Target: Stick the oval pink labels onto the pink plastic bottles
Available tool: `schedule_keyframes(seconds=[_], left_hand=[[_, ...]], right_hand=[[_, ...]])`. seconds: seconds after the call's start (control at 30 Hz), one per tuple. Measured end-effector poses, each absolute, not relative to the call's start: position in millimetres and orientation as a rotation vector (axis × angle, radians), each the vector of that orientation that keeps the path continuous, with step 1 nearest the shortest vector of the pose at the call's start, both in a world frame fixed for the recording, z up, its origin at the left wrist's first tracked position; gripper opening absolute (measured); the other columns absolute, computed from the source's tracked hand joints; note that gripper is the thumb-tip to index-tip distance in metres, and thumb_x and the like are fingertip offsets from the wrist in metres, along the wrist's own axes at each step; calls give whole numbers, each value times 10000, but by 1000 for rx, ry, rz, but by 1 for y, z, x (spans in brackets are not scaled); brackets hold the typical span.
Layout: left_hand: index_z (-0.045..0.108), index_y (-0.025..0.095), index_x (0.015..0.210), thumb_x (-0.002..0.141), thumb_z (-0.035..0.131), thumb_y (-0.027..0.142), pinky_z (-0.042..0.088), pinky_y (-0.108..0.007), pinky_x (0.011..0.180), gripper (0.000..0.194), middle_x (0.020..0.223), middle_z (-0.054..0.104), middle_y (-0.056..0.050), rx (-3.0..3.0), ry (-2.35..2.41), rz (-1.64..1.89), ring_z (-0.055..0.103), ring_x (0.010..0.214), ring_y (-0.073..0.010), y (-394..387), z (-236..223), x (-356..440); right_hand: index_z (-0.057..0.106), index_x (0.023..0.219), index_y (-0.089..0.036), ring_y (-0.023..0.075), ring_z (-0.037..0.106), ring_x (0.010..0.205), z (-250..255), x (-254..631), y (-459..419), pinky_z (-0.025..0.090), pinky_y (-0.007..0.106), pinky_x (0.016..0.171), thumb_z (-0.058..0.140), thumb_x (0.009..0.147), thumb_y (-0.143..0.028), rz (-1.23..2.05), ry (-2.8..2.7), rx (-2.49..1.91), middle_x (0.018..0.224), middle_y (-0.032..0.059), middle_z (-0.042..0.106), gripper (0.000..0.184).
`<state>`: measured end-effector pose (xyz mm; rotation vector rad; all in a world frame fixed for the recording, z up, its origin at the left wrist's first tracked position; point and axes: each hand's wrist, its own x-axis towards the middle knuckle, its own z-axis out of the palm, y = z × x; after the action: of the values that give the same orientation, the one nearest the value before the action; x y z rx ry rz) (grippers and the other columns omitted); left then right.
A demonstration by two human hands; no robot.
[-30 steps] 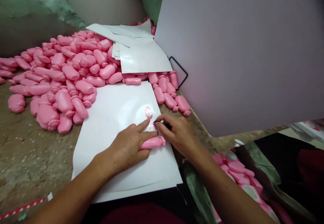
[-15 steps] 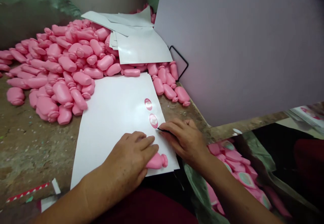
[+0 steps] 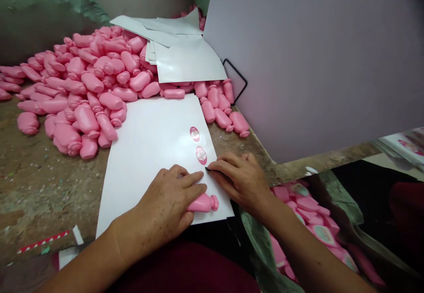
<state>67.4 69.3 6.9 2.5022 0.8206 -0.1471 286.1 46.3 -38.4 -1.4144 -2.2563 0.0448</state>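
Note:
My left hand (image 3: 174, 196) is closed around a small pink plastic bottle (image 3: 202, 203), which lies on its side with its neck pointing right. Beneath both hands is a white sticker sheet (image 3: 142, 152) bearing two oval pink-and-white stickers, an upper sticker (image 3: 194, 134) and a lower sticker (image 3: 201, 155). My right hand (image 3: 241, 180) pinches a thin black pointed tool (image 3: 208, 169); its exact kind is hidden by the fingers. The tool's tip is just below the lower sticker, close to the sheet's right edge.
A big heap of pink bottles (image 3: 86, 81) covers the table's back left. More white sheets (image 3: 188, 59) lie on top of it. A pale panel (image 3: 314, 63) rises at right beside a black wire bracket (image 3: 245, 83). Labelled pink bottles (image 3: 311, 215) fill a green bag (image 3: 256, 235) at lower right.
The view has shifted slightly. The black tool's tip, earlier at the lower sticker's bottom edge, is now a little below it. Both hands keep their holds.

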Motion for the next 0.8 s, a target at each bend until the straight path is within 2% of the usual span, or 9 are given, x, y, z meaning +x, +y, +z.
schedule_keyframes(seconds=[0.27,0.37,0.43,0.6,0.7,0.8], left_hand=[[624,232,1287,733,522,108,484,-527,905,577,1503,532,-17,2494,818,-123,522,1166,-332,69,6,67],[640,232,1258,735,513,102,490,-525,899,554,1475,558,-22,2492,810,-125,530,1156,-332,69,7,67],[645,230,1246,732,512,102,495,-531,894,546,1463,570,-27,2492,811,-118,533,1156,-339,69,7,67],[664,228,1231,711,526,94,490,-563,921,554,1473,563,-46,2465,826,-51,545,1164,-354,71,3,63],[698,215,1172,695,549,86,465,-567,983,516,1450,584,-71,2351,817,47,559,1185,-350,73,5,60],[694,215,1183,755,604,149,430,-518,1074,443,1398,627,-81,1933,891,307,583,1229,-306,71,10,55]], right_hand=[[710,917,-214,171,617,744,-39,286,50,280,359,693,493,1007,-233,55,-2263,-1375,879,36,720,235],[712,1038,-209,190,640,801,-42,283,48,312,356,703,522,984,-204,121,-2231,-1422,929,48,719,198],[708,1115,-224,200,647,841,-43,283,48,357,352,720,523,971,-192,259,-2192,-1469,955,55,706,237],[701,1050,-241,203,636,848,-38,295,63,487,345,753,533,933,-268,712,-1668,-1466,950,40,678,207],[675,1091,-271,196,620,812,-27,298,71,502,340,729,523,935,-324,693,-1274,-1479,941,24,675,224],[674,1096,-284,212,623,865,-13,286,61,505,362,776,523,942,-303,595,-1337,-1431,939,35,661,216]])
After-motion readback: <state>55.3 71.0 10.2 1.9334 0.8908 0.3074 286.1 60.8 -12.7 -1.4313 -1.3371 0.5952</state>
